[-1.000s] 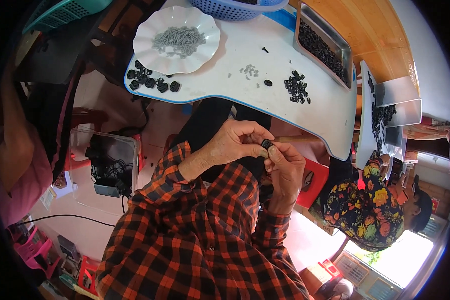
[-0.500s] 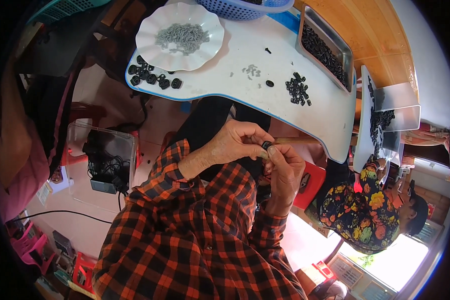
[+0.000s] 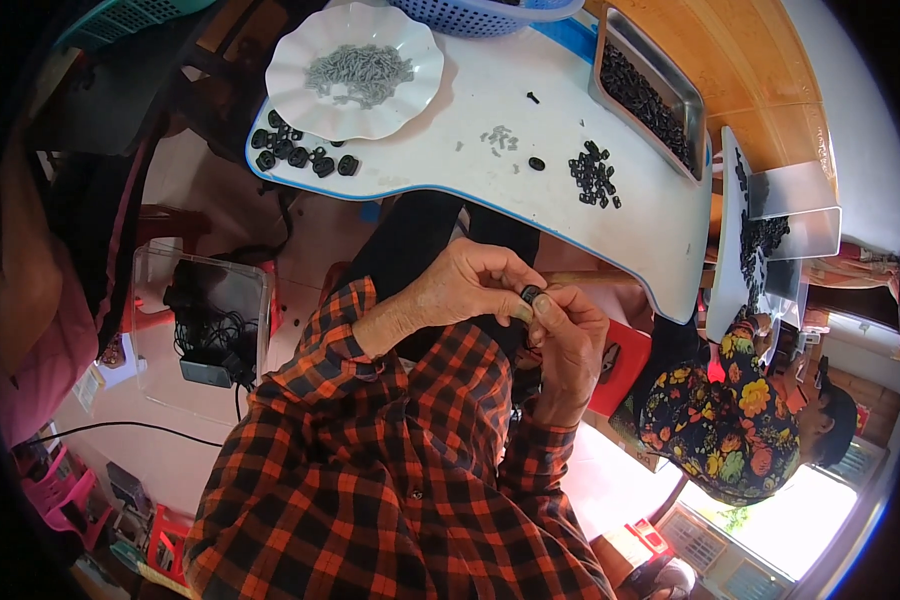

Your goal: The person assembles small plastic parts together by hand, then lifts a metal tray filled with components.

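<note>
Above my lap, just off the table's near edge, my two hands meet at a small black plastic part (image 3: 531,294). My left hand (image 3: 475,285) pinches it from one side between thumb and fingertips. From the other side my right hand (image 3: 572,325) closes on it, thumb laid against it. Fingers hide most of the part, so its full shape does not show. On the white table (image 3: 420,160) lie a pile of small black pieces (image 3: 594,178), a few loose grey pieces (image 3: 500,138), one black oval piece (image 3: 537,164) and a black pin-like piece (image 3: 532,97).
A scalloped white plate (image 3: 290,95) holds many grey pieces, with rounded black parts (image 3: 298,156) beside it. Further off stand a metal tray (image 3: 698,112) of black pieces and a blue basket (image 3: 480,20). At right sits a person in a floral top (image 3: 715,425); a clear bin (image 3: 150,340) holds cables.
The black part has turned slightly between my fingertips. Both hands stay closed on it in nearly the same place, and the whole view has shifted a little.
</note>
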`<state>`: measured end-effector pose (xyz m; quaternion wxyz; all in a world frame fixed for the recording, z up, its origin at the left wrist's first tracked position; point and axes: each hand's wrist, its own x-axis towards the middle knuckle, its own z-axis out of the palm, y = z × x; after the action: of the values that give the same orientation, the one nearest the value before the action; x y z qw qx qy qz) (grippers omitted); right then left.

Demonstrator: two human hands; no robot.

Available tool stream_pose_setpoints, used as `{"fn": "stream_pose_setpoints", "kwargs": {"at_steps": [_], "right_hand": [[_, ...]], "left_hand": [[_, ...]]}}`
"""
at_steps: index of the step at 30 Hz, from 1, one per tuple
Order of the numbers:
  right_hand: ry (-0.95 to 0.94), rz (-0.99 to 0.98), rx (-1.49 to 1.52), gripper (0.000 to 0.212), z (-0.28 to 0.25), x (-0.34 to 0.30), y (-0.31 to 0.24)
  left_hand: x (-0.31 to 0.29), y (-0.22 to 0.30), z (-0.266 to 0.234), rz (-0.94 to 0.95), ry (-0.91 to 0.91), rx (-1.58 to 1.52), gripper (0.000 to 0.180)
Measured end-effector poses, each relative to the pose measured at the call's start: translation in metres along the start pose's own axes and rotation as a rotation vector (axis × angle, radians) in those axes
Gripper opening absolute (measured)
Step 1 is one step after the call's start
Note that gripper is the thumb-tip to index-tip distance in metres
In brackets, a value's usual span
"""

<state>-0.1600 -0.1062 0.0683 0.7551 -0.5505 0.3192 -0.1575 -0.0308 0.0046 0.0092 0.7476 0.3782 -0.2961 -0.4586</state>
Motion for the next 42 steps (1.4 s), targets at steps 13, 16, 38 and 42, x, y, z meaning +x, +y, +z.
{"fn": "stream_pose_setpoints", "kwargs": {"at_steps": [13,16,38,42], "right_hand": [[-0.150,0.035,0.095,0.006,-0.014,0.009,0.010],[-0.163,0.043,0.105,0.007,-0.015,0.010,0.011],[-0.080,0.007,0.072,0.004,-0.005,0.004,0.005],[-0.123,-0.002,0.038,0.005,-0.011,0.008,0.005]], "left_hand": [[0.001,0.002,0.000,-0.025,-0.018,0.060,0.022],[0.001,0.002,0.000,-0.046,-0.025,0.013,0.022],[0.001,0.002,0.003,-0.051,-0.001,-0.079,0.024],[0.002,0.003,0.002,-0.059,-0.016,-0.058,0.023]]}}
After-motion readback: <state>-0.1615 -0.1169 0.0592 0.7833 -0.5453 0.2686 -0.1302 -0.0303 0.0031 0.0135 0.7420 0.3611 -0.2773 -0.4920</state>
